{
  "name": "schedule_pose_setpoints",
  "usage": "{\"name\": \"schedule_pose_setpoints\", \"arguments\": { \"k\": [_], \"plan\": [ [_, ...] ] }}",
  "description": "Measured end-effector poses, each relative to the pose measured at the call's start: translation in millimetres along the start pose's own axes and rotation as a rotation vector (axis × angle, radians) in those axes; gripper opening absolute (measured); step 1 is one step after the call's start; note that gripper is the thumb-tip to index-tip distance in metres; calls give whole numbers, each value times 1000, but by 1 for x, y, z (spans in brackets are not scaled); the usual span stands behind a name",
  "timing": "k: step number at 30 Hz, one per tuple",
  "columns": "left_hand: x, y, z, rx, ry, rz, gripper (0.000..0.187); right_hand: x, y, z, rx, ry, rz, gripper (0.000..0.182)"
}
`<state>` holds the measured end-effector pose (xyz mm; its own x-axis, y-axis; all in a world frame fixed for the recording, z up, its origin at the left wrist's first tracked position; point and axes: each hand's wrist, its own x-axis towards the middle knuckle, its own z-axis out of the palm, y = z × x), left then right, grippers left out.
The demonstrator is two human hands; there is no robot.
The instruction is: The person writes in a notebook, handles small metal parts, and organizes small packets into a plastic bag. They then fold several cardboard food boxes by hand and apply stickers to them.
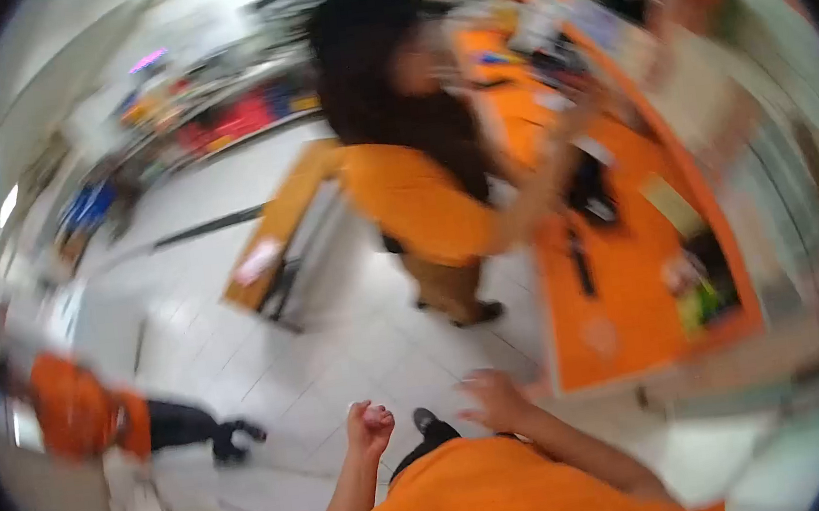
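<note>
The whole view is motion-blurred. My left hand [370, 427] is curled into a fist over the white tiled floor, with nothing visible in it. My right hand [492, 396] is held out with loose fingers and holds nothing. It hovers just short of the near corner of a long orange table [626, 322]. My orange sleeves and shirt fill the bottom edge. A dark shoe [425, 419] shows between my hands.
A person in an orange shirt [414, 200] stands at the table's left side with an arm stretched over it. Dark tools [590, 192] and small items lie on the table. Another person in orange [82, 415] is low on the floor at left. A smaller orange bench [278, 234] stands behind, with shelves at the back.
</note>
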<state>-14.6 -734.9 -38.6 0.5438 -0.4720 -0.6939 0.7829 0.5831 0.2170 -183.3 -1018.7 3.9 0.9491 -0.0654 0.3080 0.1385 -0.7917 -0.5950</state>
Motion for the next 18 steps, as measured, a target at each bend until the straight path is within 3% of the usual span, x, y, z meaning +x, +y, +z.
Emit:
{"name": "schedule_pose_setpoints", "arguments": {
  "k": [1,2,3,4,5,6,7,8,10,11,12,13,14,15,17,18],
  "plan": [
    [4,33,-15,-98,-12,146,18,-4,11,-11,-71,55,162,53],
    [1,65,-28,-63,79,309,20,1,33,-24,-167,-157,421,70],
    [-7,96,-39,-38,195,449,23,-6,39,-40,-331,161,413,50],
    [-19,131,-40,-15,321,591,26,12,6,-79,-441,233,564,50],
    [-26,176,-63,-55,273,750,29,5,15,-89,-553,406,525,50],
    [-52,217,-57,-196,336,840,28,-4,34,-92,-658,561,453,50],
    [-65,269,-76,-144,415,993,29,-12,53,-93,-737,668,394,50],
    [-100,304,-74,-79,350,1142,33,-19,67,-94,-788,724,361,50],
    [-163,383,-69,-127,456,1317,23,-27,89,-95,-861,789,327,50],
    [-198,418,-62,-81,377,1256,26,-29,102,-98,-883,800,318,50],
    [-254,414,-21,-1,411,1245,22,-32,108,-99,-902,818,312,50],
    [-282,441,-18,129,404,1295,23,-34,113,-99,-912,827,303,50],
    [-318,439,16,198,450,1412,23,-36,118,-100,-918,834,296,50],
    [-349,446,29,418,488,1367,21,-39,123,-102,-928,839,284,51],
    [-387,482,41,456,638,1277,21,-41,131,-108,-938,839,263,51],
    [-405,468,62,486,728,1310,22,-44,136,-110,-937,838,253,51]
  ]
}}
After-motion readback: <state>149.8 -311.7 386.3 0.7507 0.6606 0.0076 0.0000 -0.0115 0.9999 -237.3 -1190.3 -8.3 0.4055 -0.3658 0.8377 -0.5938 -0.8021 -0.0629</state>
